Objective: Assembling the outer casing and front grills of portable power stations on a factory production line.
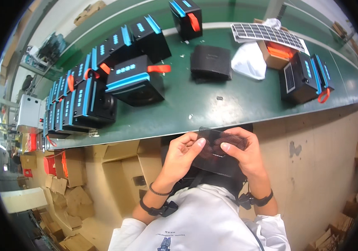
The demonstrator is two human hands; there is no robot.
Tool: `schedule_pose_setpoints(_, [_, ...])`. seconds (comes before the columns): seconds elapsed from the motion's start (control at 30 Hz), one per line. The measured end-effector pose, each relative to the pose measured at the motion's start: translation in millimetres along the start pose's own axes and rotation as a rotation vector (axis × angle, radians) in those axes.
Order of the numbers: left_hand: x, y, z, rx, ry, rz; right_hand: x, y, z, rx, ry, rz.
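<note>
Between my two hands, just off the near edge of the bench and above my lap, is a thin black perforated mesh panel (221, 162). My left hand (184, 151) pinches its left side, thumb on top and fingers curled beneath. On the panel's right side, my right hand (244, 150) grips in the same way, its thumb pressed on the mesh. The thumbs point toward each other. Farther off on the bench lies a stack of similar black panels (210, 62). A small pale mark shows near the middle of the held panel; what it is I cannot tell.
Black box-shaped units with blue trim (135, 81) and red straps crowd the bench's left side. At right stand more units (299, 79), a white bag (249, 60), an open carton (274, 58) and a solar panel (266, 34). Below left is an open cardboard box (122, 171).
</note>
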State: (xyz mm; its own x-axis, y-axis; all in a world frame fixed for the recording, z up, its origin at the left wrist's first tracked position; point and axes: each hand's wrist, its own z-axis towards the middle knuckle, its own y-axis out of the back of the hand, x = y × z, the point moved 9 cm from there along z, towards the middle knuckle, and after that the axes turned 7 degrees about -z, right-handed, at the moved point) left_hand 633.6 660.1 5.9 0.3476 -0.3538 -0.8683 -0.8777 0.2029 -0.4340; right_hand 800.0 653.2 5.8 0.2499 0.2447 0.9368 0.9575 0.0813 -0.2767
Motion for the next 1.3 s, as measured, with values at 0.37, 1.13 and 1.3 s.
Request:
schedule_pose_setpoints(0.37, [40,8,-23,0.113,0.187,-0.173,-53,1,-25,0.062,-0.111,0.259])
schedule_pose_setpoints(1.13, [55,14,-13,0.25,0.266,-0.283,-65,-13,-18,0.206,-0.112,0.577])
schedule_pose_setpoints(1.3, [55,14,-8,0.131,0.232,-0.218,-71,7,-16,-0.014,-0.13,0.347])
